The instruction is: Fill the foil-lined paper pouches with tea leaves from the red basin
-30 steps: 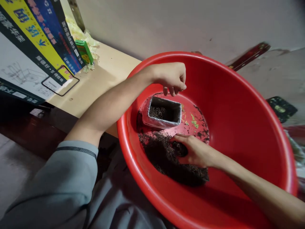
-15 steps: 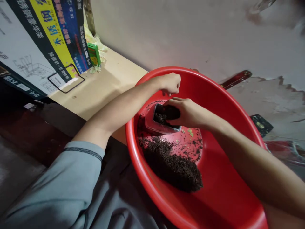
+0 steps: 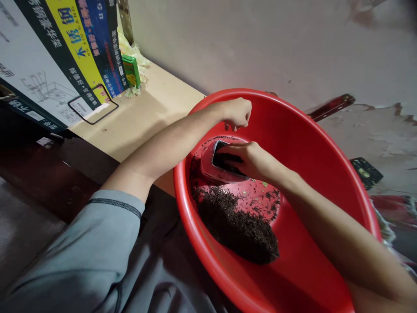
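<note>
A big red basin (image 3: 325, 124) holds a heap of dark loose grains (image 3: 239, 228) on its near side. Farther in, a small rectangular container (image 3: 207, 164) lies tilted, mouth up. My right hand (image 3: 249, 158) is cupped palm down over that mouth, fingers together, with dark grains under them. My left hand (image 3: 236, 114) hovers just past the container's far rim, its fingers curled into a pinch. I cannot tell whether it touches the rim or holds anything.
The basin rests partly on a tan table (image 3: 143, 117) by a grey wall. Printed cardboard boxes (image 3: 61, 56) and a small green pack (image 3: 132, 71) stand at the table's back left. A dark red bar (image 3: 330, 106) sticks out behind the basin.
My right hand scooped grains from the heap, carried them up to the container and now covers its mouth. My left hand stayed by the far rim. The camera shifted slightly.
</note>
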The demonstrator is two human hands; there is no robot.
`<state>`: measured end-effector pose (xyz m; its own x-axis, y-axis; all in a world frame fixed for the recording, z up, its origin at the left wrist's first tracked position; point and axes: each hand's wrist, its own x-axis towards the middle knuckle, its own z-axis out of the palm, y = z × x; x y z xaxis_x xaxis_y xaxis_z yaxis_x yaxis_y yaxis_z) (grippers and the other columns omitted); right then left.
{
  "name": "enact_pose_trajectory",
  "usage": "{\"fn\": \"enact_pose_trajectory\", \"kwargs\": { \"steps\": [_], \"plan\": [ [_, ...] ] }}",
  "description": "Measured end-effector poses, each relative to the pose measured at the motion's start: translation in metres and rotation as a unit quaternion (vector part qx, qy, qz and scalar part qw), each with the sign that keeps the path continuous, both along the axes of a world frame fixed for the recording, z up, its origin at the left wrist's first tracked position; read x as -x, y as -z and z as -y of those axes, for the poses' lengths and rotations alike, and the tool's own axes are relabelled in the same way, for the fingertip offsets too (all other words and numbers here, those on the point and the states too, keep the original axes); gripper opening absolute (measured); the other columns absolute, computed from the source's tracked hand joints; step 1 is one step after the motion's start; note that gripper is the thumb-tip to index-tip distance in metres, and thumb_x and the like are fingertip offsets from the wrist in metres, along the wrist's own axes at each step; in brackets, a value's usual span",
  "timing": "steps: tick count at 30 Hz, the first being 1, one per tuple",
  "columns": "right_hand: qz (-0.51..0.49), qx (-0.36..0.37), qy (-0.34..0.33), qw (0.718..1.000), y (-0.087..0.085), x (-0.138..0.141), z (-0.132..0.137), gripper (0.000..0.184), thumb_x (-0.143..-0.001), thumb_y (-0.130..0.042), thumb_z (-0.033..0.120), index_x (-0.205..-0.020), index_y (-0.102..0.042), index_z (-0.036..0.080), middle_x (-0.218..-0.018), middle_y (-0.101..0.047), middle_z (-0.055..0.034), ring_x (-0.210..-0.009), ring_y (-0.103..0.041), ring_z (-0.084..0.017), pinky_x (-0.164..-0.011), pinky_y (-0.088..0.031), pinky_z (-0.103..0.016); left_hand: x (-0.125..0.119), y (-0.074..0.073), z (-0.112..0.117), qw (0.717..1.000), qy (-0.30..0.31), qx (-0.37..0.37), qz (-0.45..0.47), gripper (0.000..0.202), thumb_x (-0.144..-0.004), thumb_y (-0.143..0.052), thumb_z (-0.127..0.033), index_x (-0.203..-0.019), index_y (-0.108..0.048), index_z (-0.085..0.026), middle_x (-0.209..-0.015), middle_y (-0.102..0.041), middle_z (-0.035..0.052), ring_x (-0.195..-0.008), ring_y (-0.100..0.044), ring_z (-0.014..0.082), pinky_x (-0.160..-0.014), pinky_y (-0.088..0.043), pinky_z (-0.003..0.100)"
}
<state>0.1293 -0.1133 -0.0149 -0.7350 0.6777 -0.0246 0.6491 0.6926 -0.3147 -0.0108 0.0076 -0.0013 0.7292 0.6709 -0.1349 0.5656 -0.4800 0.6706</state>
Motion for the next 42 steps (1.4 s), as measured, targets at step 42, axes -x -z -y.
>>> {"fn": "enact_pose_trajectory", "kwargs": {
  "steps": [42],
  "plan": [
    [0.005,-0.248,0.037,0.968,0.037,-0.073,0.086,0.035,-0.101,-0.049,0.012,-0.128,-0.071,0.011,-0.128,-0.069,-0.019,-0.104,-0.072,-0.027,-0.089,-0.063,-0.042,-0.024,-0.02,0.082,0.874,0.302,-0.223,-0.309,0.041,-0.083,-0.064,-0.009,-0.113,-0.082,-0.031,-0.1,-0.08,0.004,-0.083,-0.069,0.0195,-0.065,-0.042,0.028]
  ]
}}
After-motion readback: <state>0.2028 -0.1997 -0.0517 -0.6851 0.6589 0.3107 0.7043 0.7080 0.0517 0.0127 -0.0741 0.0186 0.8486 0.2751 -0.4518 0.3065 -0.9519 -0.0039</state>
